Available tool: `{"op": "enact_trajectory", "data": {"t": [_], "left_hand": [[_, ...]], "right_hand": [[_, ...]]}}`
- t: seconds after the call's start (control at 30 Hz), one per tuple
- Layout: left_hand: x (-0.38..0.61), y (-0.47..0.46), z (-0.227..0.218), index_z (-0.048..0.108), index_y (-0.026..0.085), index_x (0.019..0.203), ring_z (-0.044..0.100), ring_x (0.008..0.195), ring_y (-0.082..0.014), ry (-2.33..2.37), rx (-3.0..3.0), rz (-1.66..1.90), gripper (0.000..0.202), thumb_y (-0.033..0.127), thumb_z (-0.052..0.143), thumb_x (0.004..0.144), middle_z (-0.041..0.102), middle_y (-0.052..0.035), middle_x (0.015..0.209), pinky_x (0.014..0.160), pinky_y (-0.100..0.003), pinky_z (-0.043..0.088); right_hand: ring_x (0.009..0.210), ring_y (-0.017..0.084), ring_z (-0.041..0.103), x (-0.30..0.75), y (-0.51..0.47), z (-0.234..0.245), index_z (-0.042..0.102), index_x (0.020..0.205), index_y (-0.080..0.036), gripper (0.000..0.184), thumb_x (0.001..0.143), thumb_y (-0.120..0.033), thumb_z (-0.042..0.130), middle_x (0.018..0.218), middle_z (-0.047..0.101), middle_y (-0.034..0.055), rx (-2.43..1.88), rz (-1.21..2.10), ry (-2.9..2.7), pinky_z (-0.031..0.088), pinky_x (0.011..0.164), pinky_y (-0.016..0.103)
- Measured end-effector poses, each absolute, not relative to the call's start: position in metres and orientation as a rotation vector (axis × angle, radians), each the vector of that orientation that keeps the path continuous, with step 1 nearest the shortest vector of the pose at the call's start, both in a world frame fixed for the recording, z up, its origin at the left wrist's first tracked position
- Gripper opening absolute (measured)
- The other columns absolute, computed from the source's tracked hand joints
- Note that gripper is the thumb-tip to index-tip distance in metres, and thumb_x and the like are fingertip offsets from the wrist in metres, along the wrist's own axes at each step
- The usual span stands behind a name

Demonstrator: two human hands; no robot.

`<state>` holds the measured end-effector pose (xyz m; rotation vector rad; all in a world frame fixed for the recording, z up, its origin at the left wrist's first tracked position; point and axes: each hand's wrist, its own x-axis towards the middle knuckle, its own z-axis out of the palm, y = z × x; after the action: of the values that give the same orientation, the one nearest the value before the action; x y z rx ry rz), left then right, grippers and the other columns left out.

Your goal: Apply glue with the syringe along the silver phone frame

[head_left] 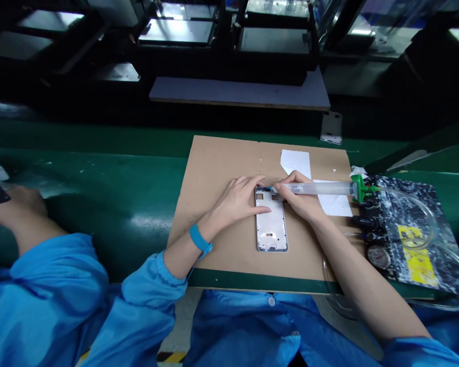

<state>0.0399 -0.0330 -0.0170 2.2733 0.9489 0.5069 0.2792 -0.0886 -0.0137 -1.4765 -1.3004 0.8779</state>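
Observation:
A white phone frame [271,224] with small cutouts lies upright in front of me on a brown board [218,250]. My left hand [239,200] rests at its upper left with fingers apart, the thumb reaching over its face and the fingertips near its top edge. In my right hand [300,196] is a clear dispensing syringe [325,188], gripped near its tip and lying nearly level. The tip points at the phone frame's top edge; whether it touches is too small to tell. A green cap [358,188] joins the syringe to a clear tube.
On the right stands a speckled black dispenser box [416,229] with knobs and a gauge; its tube [424,204] loops over it. White paper pieces [296,162] lie behind my right hand. Another phone frame [331,127] sits farther back. A co-worker's hand [21,204] is at left, near a dark object.

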Motion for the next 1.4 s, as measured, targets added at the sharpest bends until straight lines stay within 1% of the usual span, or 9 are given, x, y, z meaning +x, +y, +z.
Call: {"op": "enact_trajectory", "data": {"t": [0.13,0.37,0.6,0.83,1.1,1.23,1.4], "left_hand": [[0.0404,-0.0316,-0.0188,0.054,0.031,0.162,0.067,0.143,-0.0364,0.95,2.276,0.504,0.085,0.056,0.095,0.091,0.073,-0.0098,0.155,0.126,-0.057,0.049],[0.0398,-0.0301,-0.0184,0.054,0.03,0.164,0.066,0.143,-0.036,0.947,2.25,0.49,0.088,0.056,0.095,0.091,0.075,-0.0091,0.152,0.125,-0.055,0.049],[0.0393,-0.0293,-0.0208,0.052,0.031,0.167,0.065,0.143,-0.0374,0.935,2.24,0.498,0.09,0.062,0.092,0.093,0.076,-0.0085,0.15,0.125,-0.055,0.047],[0.0388,-0.0297,-0.0204,0.052,0.032,0.167,0.064,0.143,-0.0368,0.943,2.24,0.487,0.088,0.061,0.091,0.094,0.075,-0.0072,0.152,0.126,-0.055,0.046],[0.0381,-0.0323,-0.0172,0.053,0.032,0.165,0.065,0.14,-0.0355,0.95,2.223,0.5,0.086,0.06,0.092,0.094,0.076,-0.0068,0.149,0.126,-0.055,0.047],[0.0389,-0.032,-0.0145,0.055,0.032,0.163,0.066,0.138,-0.035,0.97,2.231,0.466,0.084,0.062,0.092,0.094,0.076,-0.0067,0.148,0.125,-0.053,0.048],[0.0388,-0.0322,-0.0136,0.052,0.032,0.167,0.065,0.14,-0.0347,0.968,2.24,0.469,0.088,0.065,0.09,0.095,0.076,-0.0076,0.151,0.128,-0.053,0.045]], "right_hand": [[0.067,0.02,0.065,0.2795,-0.0877,-0.0139,0.064,0.085,-0.028,0.04,0.091,-0.058,0.089,0.073,0.074,-0.0004,-1.497,0.867,-1.301,0.051,0.07,0.036],[0.07,0.021,0.066,0.2785,-0.0882,-0.01,0.063,0.085,-0.028,0.037,0.092,-0.054,0.087,0.076,0.075,0.0,-1.529,0.853,-1.298,0.049,0.072,0.037],[0.066,0.02,0.064,0.2787,-0.0874,-0.0079,0.062,0.083,-0.028,0.033,0.091,-0.049,0.087,0.069,0.071,-0.0013,-1.507,0.87,-1.287,0.049,0.07,0.037],[0.068,0.021,0.062,0.2796,-0.0867,-0.0098,0.06,0.082,-0.029,0.039,0.092,-0.054,0.087,0.072,0.07,-0.0007,-1.52,0.835,-1.298,0.047,0.07,0.038],[0.066,0.02,0.06,0.2786,-0.0872,-0.0087,0.061,0.082,-0.028,0.038,0.094,-0.052,0.087,0.07,0.068,-0.0016,-1.488,0.835,-1.289,0.047,0.069,0.037],[0.067,0.019,0.059,0.2783,-0.0864,-0.0081,0.059,0.08,-0.028,0.038,0.092,-0.05,0.087,0.072,0.067,-0.0014,-1.497,0.825,-1.27,0.046,0.068,0.037],[0.07,0.019,0.058,0.2794,-0.0845,-0.0102,0.057,0.079,-0.028,0.038,0.092,-0.048,0.086,0.075,0.067,-0.0014,-1.481,0.817,-1.278,0.045,0.07,0.038]]}}
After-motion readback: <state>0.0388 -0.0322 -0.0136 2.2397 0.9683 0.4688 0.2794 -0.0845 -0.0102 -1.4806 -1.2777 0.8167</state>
